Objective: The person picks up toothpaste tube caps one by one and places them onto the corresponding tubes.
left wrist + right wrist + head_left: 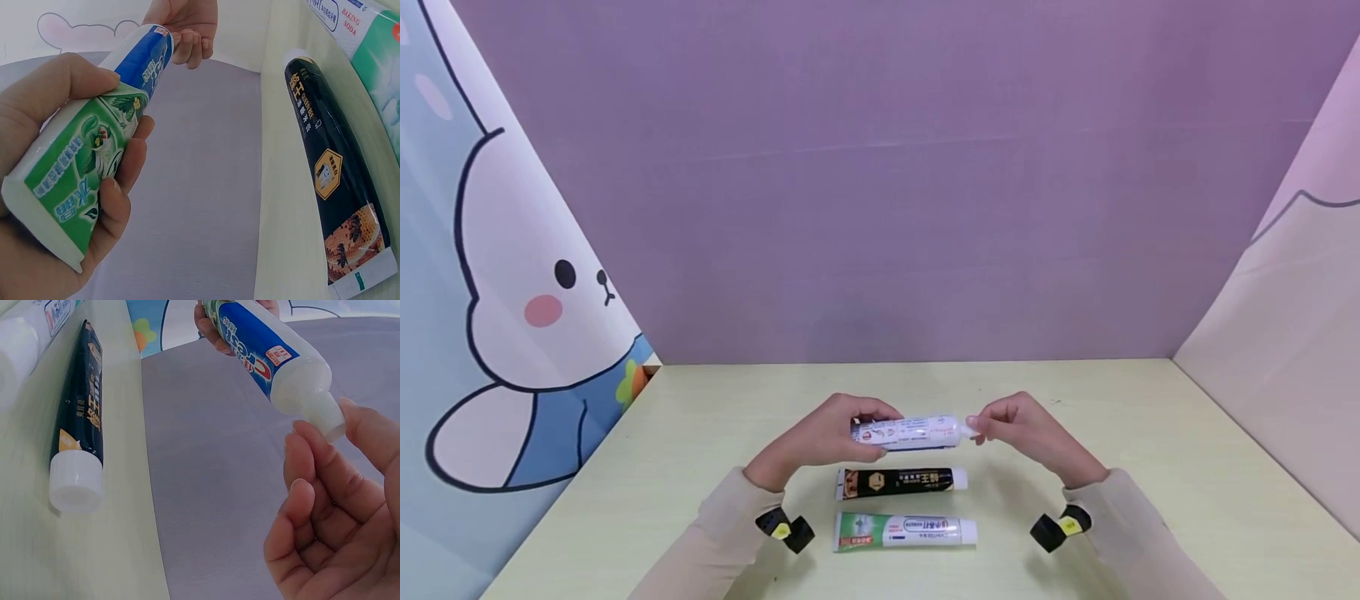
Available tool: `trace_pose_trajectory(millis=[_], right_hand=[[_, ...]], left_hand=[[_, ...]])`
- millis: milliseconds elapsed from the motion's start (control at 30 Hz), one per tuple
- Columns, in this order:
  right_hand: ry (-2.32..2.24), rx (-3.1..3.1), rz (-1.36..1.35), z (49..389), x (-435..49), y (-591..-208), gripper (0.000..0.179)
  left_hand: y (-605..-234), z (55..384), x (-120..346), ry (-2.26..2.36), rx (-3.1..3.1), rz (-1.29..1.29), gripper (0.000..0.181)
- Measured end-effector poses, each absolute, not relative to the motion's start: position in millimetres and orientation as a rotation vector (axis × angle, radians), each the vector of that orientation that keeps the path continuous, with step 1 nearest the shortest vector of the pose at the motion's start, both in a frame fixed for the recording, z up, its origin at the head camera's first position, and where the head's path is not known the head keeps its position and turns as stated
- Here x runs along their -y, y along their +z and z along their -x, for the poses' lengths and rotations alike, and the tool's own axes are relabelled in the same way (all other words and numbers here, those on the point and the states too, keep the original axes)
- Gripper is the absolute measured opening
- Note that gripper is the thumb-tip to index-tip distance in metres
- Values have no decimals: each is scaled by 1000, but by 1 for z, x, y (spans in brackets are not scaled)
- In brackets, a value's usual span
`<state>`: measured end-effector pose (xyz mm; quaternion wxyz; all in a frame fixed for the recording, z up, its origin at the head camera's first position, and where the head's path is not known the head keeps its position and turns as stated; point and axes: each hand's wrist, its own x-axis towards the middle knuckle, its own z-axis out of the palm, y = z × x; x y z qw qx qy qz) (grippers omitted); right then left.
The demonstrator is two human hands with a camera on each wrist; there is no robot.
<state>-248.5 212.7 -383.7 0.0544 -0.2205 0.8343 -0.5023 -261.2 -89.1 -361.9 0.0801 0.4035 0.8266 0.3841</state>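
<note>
Above the table, my left hand [831, 429] grips a white, blue and green toothpaste tube [917, 433] by its flat end, the thumb on one side and the fingers curled round the other. The tube lies roughly level, its narrow end to the right. My right hand [1022, 427] pinches the small white cap [326, 417] at that end between thumb and index finger. In the right wrist view the cap sits at the tube's neck; whether it is loose I cannot tell. The right hand's other fingers curl beside it, holding nothing.
Nearer the person, a black toothpaste tube [895, 482] lies on the pale table [737, 392], cap to the right. In front of it lies a green and white toothpaste tube [917, 532], parallel. A purple backdrop [910, 208] rises behind, with printed cloth panels at both sides.
</note>
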Motion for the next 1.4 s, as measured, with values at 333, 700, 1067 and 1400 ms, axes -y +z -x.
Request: trace_pose_trajectory(millis=[333, 700, 1067, 1400], right_hand=[[-1527, -2521, 653, 250, -211, -386, 31], [-1578, -2455, 781, 255, -219, -392, 21], [-1626, -2538, 1038, 255, -223, -394, 21], [-1639, -2569, 1022, 253, -218, -390, 16]], left_hand=[[-364, 261, 90, 1148, -2473, -1201, 37], [-368, 265, 90, 1152, -2474, -1194, 37], [-368, 265, 92, 1159, -2467, -1207, 37], [-367, 266, 91, 1160, -2458, -1202, 37]])
